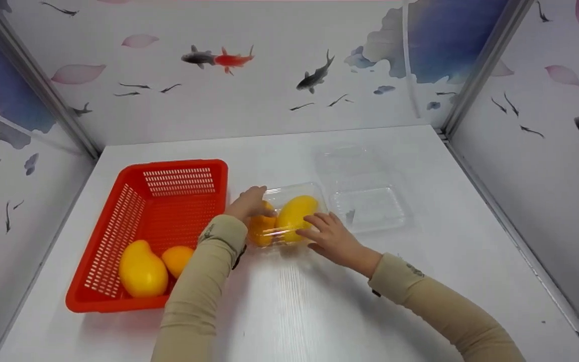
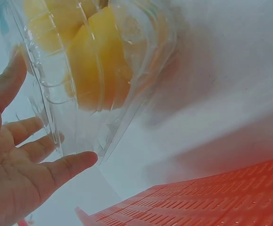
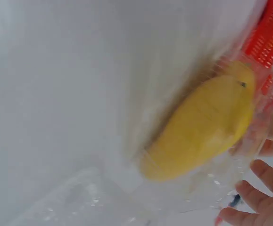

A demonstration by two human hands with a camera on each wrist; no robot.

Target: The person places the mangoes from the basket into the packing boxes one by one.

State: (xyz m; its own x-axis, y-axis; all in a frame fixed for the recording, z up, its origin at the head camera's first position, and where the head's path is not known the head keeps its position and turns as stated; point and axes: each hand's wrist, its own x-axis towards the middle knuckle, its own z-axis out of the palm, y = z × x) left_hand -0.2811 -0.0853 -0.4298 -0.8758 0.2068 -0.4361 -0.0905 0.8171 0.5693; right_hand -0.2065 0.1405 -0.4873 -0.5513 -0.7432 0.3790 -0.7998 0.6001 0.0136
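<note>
A clear plastic box point(image 1: 289, 192) stands in the middle of the white table, with a yellow mango point(image 1: 297, 213) and a more orange mango point(image 1: 261, 231) inside. Clear plastic lies over the fruit. My left hand point(image 1: 247, 203) is at the box's left side, its fingertips over the edge; in the left wrist view its thumb and fingers are spread beside the plastic wall. On the right side, my right hand point(image 1: 337, 240) reaches in with straightened, spread fingers point(image 3: 268, 176), their tips at the box beside the yellow mango.
A red perforated basket point(image 1: 179, 206) stands left of the box, holding a large yellow mango point(image 1: 142, 271) and a smaller orange fruit point(image 1: 176, 259) partly hidden by my left sleeve. An open clear plastic container point(image 1: 370, 208) lies to the right. Printed panels point(image 1: 269, 110) enclose the table.
</note>
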